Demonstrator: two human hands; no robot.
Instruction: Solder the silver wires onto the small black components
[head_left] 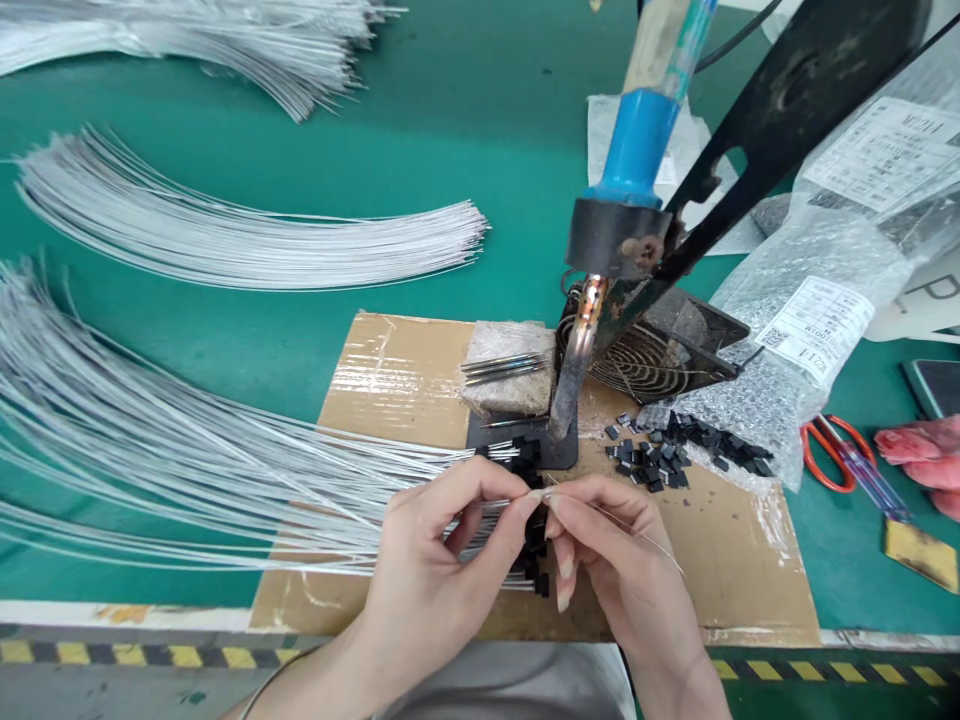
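My left hand (450,545) and my right hand (619,545) meet over the cardboard, thumb and forefinger of each pinched together. Between the fingertips is the end of a thin wire (645,537), which runs out across the back of my right fingers; the tiny part at the tips is mostly hidden. Under and behind my hands lie many white wires (330,480), their right ends fitted with black connectors (536,540). Above the hands, the bent metal nozzle (574,375) of a blue-handled hot-air tool (634,150) points down at a black plate (568,455).
Loose black connector pieces (652,460) spill from a clear bag (810,260) at right. A fan (652,350) stands behind the nozzle. Metal pins (506,368) rest on a pale block (510,398). Orange-handled scissors (817,455) lie right. Another wire bundle (255,235) lies left.
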